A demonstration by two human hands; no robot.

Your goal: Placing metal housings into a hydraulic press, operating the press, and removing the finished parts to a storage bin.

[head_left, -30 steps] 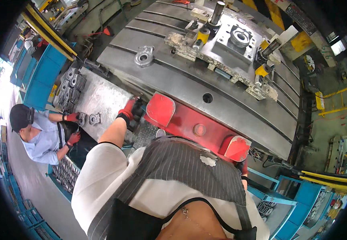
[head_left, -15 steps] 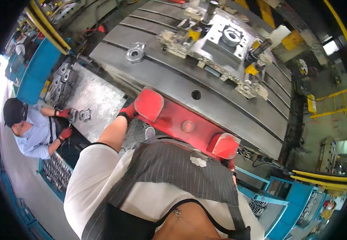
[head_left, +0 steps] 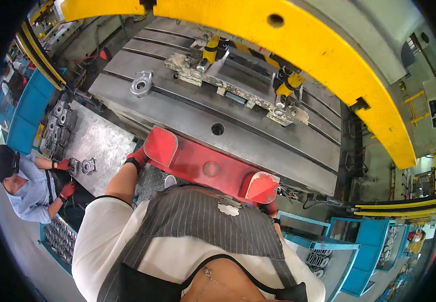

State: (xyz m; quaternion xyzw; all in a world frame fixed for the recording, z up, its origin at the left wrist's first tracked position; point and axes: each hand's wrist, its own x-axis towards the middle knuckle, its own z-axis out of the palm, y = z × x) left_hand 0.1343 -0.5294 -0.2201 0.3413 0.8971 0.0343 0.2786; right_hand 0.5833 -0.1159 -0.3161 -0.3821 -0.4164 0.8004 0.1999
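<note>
A red two-hand control panel point(head_left: 195, 163) with a curved red guard at each end stands against the press bed, just before my body. My left hand point(head_left: 139, 156), in a red glove, reaches up beside the left guard point(head_left: 161, 146); its fingers are hidden behind that guard. Most of my right hand point(head_left: 271, 207), also red-gloved, is out of sight beneath the right guard point(head_left: 262, 187). On the steel press bed point(head_left: 187, 111) a metal casting point(head_left: 141, 84) lies near the left corner. The lower die point(head_left: 238, 90) is partly covered by the yellow press slide point(head_left: 298, 25).
A co-worker point(head_left: 26, 181) at left handles castings at a metal table point(head_left: 99, 141), with several more castings point(head_left: 57, 126) piled on it. Blue racks point(head_left: 361, 251) with parts stand at lower right. A yellow-and-black post point(head_left: 39, 55) rises at far left.
The yellow press slide has come down into view over the die, hiding its upper part. The whole view has shifted slightly. Both my hands stay at the red guards.
</note>
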